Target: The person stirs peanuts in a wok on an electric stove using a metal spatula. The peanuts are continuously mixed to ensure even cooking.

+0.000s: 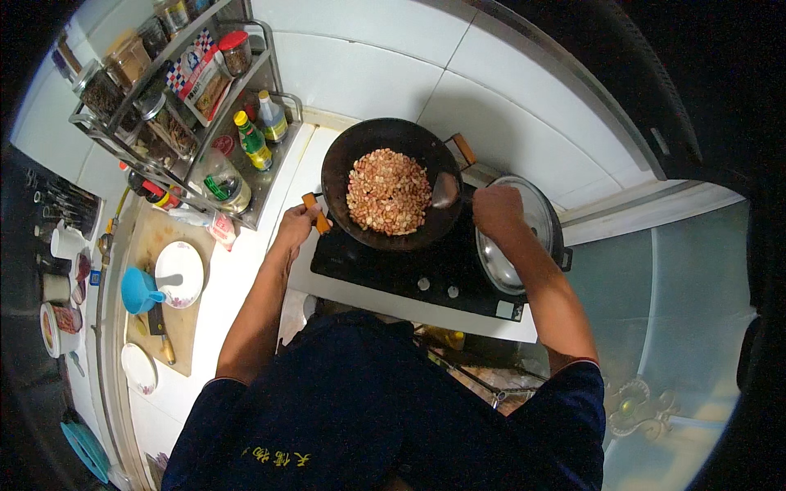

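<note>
A dark wok point(393, 134) sits on the black cooktop point(362, 261), holding a heap of reddish-skinned peanuts point(390, 191). My left hand point(297, 226) grips the wooden side handle point(315, 215) at the wok's left. In my right hand point(500, 212) is the handle of a spatula, largely covered by my fist. Its metal blade point(445, 191) rests inside the wok, at the right edge of the peanuts. Another wooden handle point(465, 149) sticks out from the wok's upper right side, untouched.
Beneath my right forearm stands a pot with a clear lid point(500, 267). A metal rack point(270, 58) with jars and bottles rises at left. On a cutting board point(184, 344) lie a plate point(184, 270), a blue cup point(138, 289) and a knife point(161, 334). White wall tiles point(368, 67) stand behind.
</note>
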